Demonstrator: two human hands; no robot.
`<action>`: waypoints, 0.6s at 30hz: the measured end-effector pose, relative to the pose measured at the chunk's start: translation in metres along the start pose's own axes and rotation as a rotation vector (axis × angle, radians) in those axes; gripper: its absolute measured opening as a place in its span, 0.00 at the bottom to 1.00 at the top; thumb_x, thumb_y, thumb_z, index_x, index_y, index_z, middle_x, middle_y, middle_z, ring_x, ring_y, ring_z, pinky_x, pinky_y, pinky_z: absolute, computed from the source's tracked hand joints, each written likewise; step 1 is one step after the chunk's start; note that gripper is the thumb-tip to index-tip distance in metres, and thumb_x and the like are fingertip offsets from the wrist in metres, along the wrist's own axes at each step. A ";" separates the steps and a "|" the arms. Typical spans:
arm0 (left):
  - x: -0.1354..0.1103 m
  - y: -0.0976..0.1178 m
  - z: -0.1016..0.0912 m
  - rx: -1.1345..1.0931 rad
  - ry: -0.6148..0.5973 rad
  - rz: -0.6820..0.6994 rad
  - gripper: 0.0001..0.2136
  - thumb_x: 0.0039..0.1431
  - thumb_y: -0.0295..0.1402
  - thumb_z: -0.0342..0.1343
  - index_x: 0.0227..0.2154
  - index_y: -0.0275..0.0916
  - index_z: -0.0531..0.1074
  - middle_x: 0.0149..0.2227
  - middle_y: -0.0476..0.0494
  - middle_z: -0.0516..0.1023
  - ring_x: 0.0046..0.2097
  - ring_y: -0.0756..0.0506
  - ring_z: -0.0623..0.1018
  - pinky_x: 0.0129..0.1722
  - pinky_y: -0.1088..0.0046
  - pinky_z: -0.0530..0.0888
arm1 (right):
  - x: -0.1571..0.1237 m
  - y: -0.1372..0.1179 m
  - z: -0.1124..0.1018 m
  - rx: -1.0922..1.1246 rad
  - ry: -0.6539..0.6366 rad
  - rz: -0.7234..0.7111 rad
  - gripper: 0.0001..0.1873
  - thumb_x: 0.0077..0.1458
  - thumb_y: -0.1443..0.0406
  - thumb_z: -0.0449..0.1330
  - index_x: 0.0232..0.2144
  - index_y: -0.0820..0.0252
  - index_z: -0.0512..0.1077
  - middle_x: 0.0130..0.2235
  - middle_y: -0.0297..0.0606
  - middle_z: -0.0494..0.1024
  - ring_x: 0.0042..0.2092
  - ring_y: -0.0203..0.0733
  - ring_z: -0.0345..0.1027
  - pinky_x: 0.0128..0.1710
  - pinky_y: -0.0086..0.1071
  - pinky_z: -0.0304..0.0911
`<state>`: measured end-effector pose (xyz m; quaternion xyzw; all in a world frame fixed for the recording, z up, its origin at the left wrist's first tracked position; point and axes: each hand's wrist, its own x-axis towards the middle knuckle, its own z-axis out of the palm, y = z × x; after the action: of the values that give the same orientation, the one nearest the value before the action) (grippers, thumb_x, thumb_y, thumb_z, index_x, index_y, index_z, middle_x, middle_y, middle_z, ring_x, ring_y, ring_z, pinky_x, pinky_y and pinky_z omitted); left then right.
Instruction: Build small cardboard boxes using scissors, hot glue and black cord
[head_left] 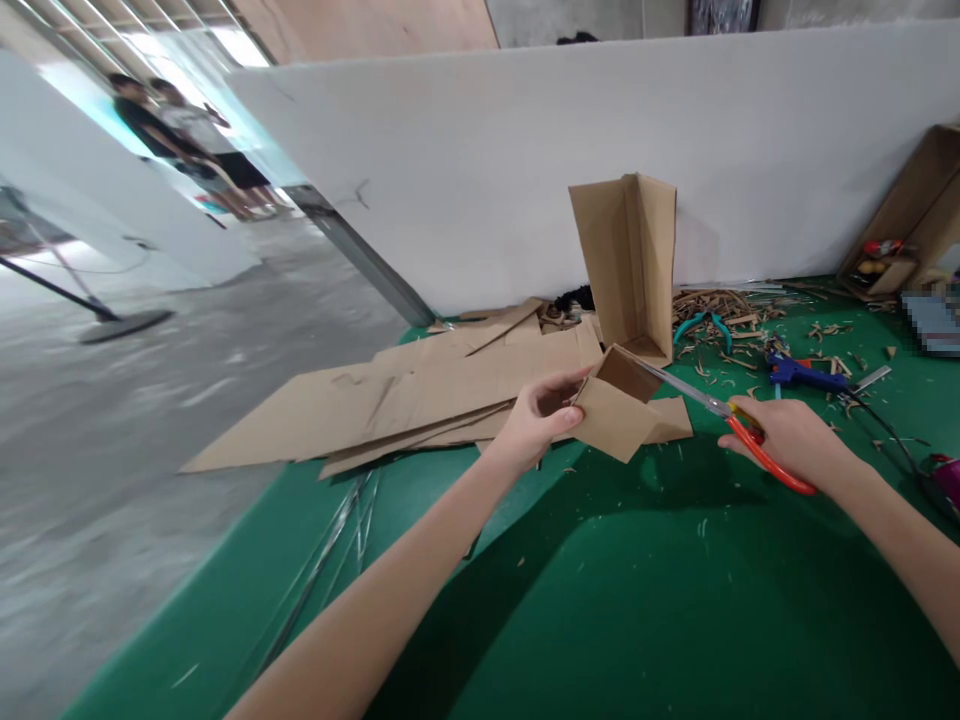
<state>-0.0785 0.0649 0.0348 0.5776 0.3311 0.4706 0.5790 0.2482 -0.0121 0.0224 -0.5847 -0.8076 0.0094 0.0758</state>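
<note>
My left hand (536, 420) grips a small folded cardboard box (616, 412) by its left side, thumb in front and fingers partly hidden behind. The box is tilted, with its open top showing the inside. In my right hand (795, 440) is a pair of scissors (709, 402) with red-orange handles. Its blades point left and reach the upper right edge of the small box; whether they touch it I cannot tell. Behind the box stands a tall, open-sided cardboard piece (634, 260).
Flat cardboard sheets (420, 395) lie stacked at left on the green table (675, 600). At right are teal-handled pliers (703, 328), a blue glue gun (808, 374) and cardboard scraps (731, 308). A white partition (465, 170) rises behind. Two people (199, 140) stand far left.
</note>
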 end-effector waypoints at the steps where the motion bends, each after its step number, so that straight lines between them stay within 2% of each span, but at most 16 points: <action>1: 0.000 0.000 0.000 -0.001 -0.008 0.000 0.31 0.32 0.49 0.75 0.41 0.37 0.81 0.40 0.37 0.84 0.42 0.38 0.82 0.40 0.68 0.77 | 0.000 0.000 0.000 0.007 -0.009 -0.003 0.24 0.64 0.47 0.51 0.49 0.58 0.68 0.32 0.40 0.80 0.31 0.47 0.73 0.27 0.32 0.54; 9: -0.001 -0.004 0.002 0.046 -0.069 -0.010 0.34 0.34 0.47 0.74 0.48 0.37 0.79 0.46 0.35 0.83 0.50 0.34 0.80 0.46 0.65 0.76 | -0.002 -0.002 -0.002 0.014 -0.046 -0.002 0.31 0.60 0.42 0.51 0.52 0.60 0.66 0.37 0.46 0.80 0.34 0.52 0.75 0.28 0.34 0.58; 13: -0.001 -0.006 0.002 0.052 -0.067 -0.015 0.35 0.34 0.47 0.74 0.48 0.37 0.79 0.46 0.35 0.83 0.50 0.33 0.80 0.47 0.63 0.76 | -0.001 -0.004 -0.003 -0.001 -0.035 0.002 0.27 0.63 0.45 0.50 0.49 0.59 0.68 0.36 0.45 0.81 0.33 0.51 0.75 0.27 0.34 0.57; 18: -0.002 -0.005 0.005 0.070 -0.062 -0.038 0.35 0.34 0.50 0.73 0.47 0.37 0.79 0.45 0.35 0.83 0.50 0.33 0.80 0.46 0.64 0.76 | 0.000 -0.005 -0.007 -0.055 -0.031 0.012 0.23 0.64 0.47 0.50 0.44 0.59 0.69 0.28 0.41 0.80 0.29 0.50 0.74 0.26 0.33 0.54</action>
<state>-0.0743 0.0615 0.0303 0.6054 0.3403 0.4293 0.5773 0.2444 -0.0142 0.0299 -0.5912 -0.8052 -0.0034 0.0473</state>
